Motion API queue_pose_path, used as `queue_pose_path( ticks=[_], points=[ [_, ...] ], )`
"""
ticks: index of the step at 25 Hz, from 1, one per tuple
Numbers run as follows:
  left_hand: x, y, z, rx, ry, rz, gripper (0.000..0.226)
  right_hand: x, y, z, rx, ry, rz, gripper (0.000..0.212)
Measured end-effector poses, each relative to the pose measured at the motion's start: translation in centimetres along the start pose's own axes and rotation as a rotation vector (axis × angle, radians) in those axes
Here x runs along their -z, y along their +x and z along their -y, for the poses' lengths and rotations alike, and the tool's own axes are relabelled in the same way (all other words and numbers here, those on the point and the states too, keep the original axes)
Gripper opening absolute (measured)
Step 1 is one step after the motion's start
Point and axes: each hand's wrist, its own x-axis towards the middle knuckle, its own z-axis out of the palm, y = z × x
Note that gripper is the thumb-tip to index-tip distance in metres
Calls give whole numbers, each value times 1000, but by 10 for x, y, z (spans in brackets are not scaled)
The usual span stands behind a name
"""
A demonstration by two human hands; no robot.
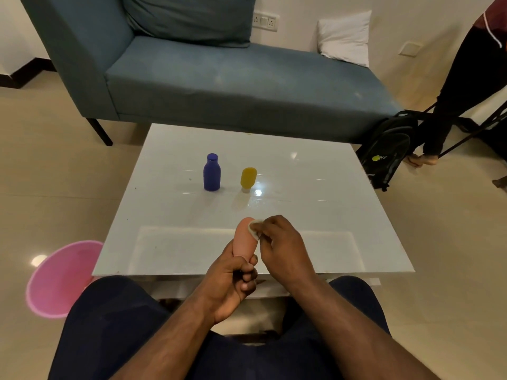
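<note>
While the pink bottle (244, 239) is gripped by the left hand (231, 281), a small white piece (253, 229) is pinched against its top by the right hand (284, 250), over the worktop (315, 193).

No legible text, number or sign anywhere. Closest to one: on the backpack (389, 145), a round yellow-green logo (375, 158) with a few pale strokes just beside it (too small and blurred to read as letters or a brand).
</note>
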Motion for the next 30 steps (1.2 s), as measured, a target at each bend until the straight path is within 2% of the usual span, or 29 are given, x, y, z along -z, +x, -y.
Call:
queue_pose_path(
  ticks=[2,5,9,13,18,22,26,30],
  points=[
    [-1,-2,1,5,86,-16,64,-2,5,5,19,-76,39,28],
    [-5,-4,2,-10,228,-48,60,-1,-4,15,170,-207,174,37],
    [-9,-4,2,-11,294,-93,68,5,17,7,18,-202,91,36],
    [-10,-4,3,-24,293,-123,64,2,2,17,199,-254,209,44],
    [-10,-2,3,-24,333,-132,70,6,19,3,43,-264,109,40],
    [-12,-4,2,-39,304,-128,60,1,-1,13,239,-270,217,44],
    [-11,-2,1,-32,312,-135,66,5,18,2,80,-234,84,38],
    [-9,-4,1,-55,294,-122,60,-2,-2,16,242,-242,204,44]
  ],
)
